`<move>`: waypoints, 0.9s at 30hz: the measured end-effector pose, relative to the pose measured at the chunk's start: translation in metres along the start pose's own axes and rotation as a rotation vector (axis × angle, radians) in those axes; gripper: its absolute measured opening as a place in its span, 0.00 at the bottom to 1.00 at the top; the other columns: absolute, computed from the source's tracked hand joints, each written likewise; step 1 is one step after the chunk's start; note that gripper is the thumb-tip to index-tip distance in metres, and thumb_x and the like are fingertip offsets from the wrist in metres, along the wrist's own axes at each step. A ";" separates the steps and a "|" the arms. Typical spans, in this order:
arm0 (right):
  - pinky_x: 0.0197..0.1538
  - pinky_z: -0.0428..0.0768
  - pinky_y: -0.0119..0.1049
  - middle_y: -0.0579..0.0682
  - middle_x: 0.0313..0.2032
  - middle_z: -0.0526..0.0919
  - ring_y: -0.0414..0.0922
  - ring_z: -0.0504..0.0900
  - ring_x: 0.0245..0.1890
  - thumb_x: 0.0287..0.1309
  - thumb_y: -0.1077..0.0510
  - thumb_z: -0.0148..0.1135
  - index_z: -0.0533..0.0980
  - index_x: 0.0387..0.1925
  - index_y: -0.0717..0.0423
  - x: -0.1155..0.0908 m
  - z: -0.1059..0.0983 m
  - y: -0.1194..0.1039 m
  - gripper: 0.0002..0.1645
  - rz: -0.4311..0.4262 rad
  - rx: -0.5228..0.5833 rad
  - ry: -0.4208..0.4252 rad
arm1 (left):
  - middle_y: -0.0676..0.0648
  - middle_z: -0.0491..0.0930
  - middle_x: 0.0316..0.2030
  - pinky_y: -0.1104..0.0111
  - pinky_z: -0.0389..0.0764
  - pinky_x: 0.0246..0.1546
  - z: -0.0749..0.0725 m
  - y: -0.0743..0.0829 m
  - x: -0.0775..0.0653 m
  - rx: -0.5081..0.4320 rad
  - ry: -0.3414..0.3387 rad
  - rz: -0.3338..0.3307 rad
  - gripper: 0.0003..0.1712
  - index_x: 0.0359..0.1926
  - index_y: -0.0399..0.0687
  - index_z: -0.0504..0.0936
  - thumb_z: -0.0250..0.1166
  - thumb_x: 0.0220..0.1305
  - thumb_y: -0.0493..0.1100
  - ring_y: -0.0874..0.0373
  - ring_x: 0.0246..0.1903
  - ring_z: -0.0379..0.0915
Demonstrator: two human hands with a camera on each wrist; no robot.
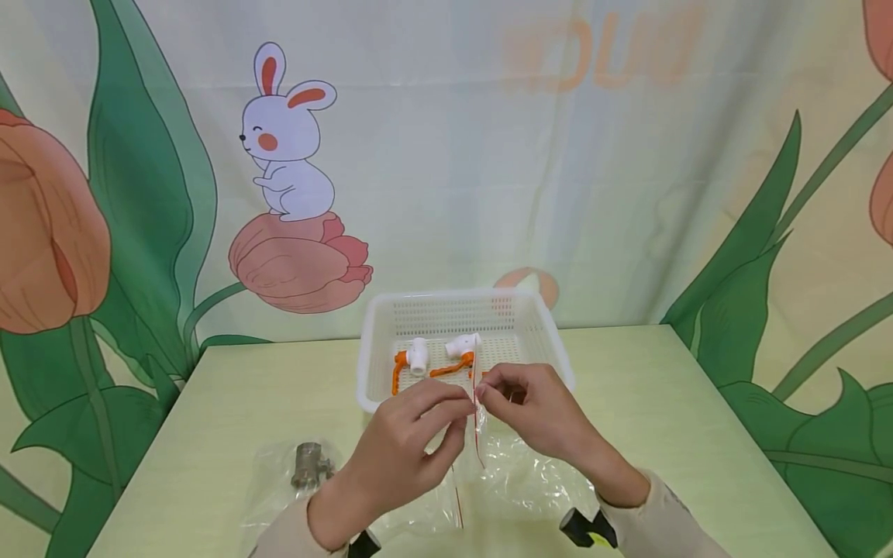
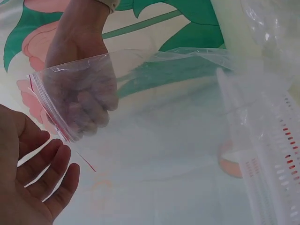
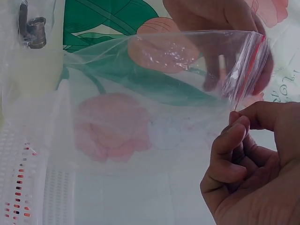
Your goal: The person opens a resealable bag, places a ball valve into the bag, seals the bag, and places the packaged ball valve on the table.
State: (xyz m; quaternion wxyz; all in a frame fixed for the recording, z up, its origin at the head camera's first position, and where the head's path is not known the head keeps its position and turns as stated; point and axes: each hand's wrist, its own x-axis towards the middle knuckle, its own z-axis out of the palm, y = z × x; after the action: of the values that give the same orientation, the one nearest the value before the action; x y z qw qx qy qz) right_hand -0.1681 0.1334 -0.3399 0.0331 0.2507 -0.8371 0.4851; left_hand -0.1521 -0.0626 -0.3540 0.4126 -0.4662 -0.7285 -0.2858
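clear zip bag [image 1: 488, 457] pinched at its red seal by left hand [image 1: 412, 442] and right hand [image 1: 537, 415], white basket [image 1: 377, 364] just behind, metal fitting [image 1: 310, 463] bagged nearby

White basket [image 1: 377, 364] holds two orange-handled valves [image 1: 417, 358]; bagged metal fitting [image 1: 309, 466] nearby.

Pale green table [image 1: 698, 403] before a rabbit-and-tulip printed backdrop [image 1: 446, 155]

Two bare hands are in the head view, the left hand [image 1: 412, 434] and the right hand [image 1: 537, 411]; neither carries rings or gloves. Each forearm wears a long sleeve in pale beige fabric, the left sleeve [image 1: 286, 539] and the right sleeve [image 1: 663, 523], cuffs ending at the wrist. A small black device with a yellow marking [image 1: 588, 529] sits under the right wrist; a black part [image 1: 364, 544] shows under the left.
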 end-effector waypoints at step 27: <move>0.20 0.64 0.25 0.42 0.19 0.71 0.31 0.63 0.16 0.62 0.54 0.57 0.78 0.27 0.47 -0.003 0.005 0.001 0.08 -0.105 0.004 -0.026 | 0.60 0.78 0.21 0.75 0.74 0.22 0.009 -0.002 -0.002 -0.284 -0.167 -0.528 0.05 0.30 0.53 0.82 0.61 0.59 0.39 0.73 0.23 0.70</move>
State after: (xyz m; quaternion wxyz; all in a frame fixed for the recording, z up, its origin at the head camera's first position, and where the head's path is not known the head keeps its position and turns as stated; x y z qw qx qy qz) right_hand -0.1649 0.1309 -0.3437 0.0473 0.3005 -0.8221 0.4812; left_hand -0.1563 -0.0567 -0.3607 0.1938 -0.3358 -0.8086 -0.4427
